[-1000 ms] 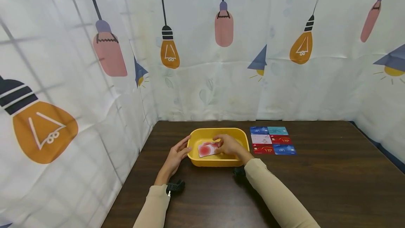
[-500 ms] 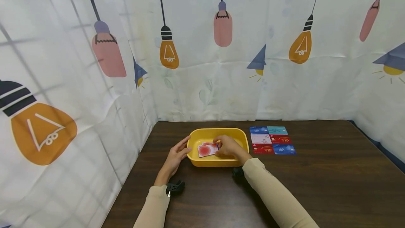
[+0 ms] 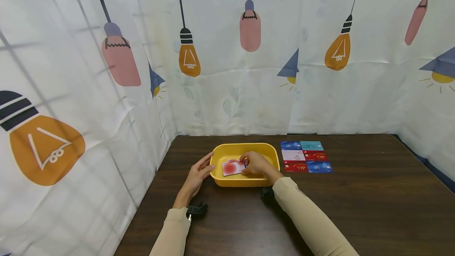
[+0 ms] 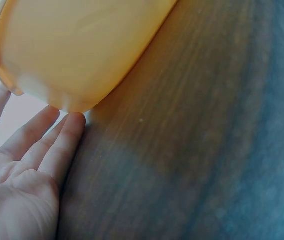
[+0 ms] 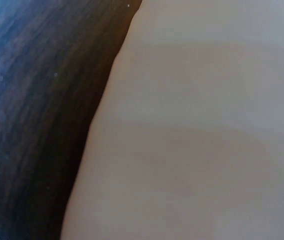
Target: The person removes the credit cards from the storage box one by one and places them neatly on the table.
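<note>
While the left hand (image 3: 195,177) lies along the left end of the yellow plastic tub (image 3: 245,183), its fingers stretch nearly straight against the outer wall, the thumb over the rim. The right hand (image 3: 258,164) reaches over the tub's near right corner, palm down, its bent thumb and index finger pinching the right end of the white-and-red flat cards (image 3: 232,168), which lie inside the tub. That grip covers part of the cards, so their number cannot be told; a speck of blue shows at the fingertips. The remaining right-hand fingers are hard to make out. Right of the tub sits a block of six blue, teal, white and red cards (image 3: 305,156). A blurred pale surface (image 5: 197,120), sleeve or skin, fills most of the right wrist view.
</note>
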Available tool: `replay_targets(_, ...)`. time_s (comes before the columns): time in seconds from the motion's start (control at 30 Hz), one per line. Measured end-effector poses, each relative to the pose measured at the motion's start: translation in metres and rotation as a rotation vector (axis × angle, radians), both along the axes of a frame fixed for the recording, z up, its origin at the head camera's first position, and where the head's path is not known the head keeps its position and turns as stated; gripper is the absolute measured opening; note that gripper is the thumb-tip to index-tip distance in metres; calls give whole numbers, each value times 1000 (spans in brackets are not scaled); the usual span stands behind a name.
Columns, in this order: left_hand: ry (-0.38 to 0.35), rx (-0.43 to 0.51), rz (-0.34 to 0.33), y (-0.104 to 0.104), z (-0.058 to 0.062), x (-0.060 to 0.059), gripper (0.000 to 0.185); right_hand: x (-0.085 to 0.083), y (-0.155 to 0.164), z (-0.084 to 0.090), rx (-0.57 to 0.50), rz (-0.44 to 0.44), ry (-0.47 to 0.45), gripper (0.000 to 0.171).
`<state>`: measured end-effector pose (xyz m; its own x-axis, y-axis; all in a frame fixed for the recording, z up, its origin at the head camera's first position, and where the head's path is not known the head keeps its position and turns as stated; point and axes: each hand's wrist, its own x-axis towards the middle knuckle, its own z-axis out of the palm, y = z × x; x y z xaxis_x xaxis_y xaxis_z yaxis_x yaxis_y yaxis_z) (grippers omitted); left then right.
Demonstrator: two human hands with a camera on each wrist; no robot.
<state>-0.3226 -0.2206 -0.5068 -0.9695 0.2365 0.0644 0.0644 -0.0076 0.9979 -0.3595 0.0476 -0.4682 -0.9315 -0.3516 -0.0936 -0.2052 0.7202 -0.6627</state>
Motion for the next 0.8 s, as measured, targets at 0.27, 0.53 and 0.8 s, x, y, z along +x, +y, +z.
replay_targets(0.27, -1, -6, -4, -1, 1, 1, 56, 2, 0, 2, -21, -4, -10, 41)
replay_targets(0.53, -9, 3, -2, 0, 2, 2, 56, 2, 0, 4, -73, -5, 6, 44)
replay_targets(0.8, -3, 7, -1, 1, 2, 1, 56, -2, 0, 3, -100, 16, 45, 46)
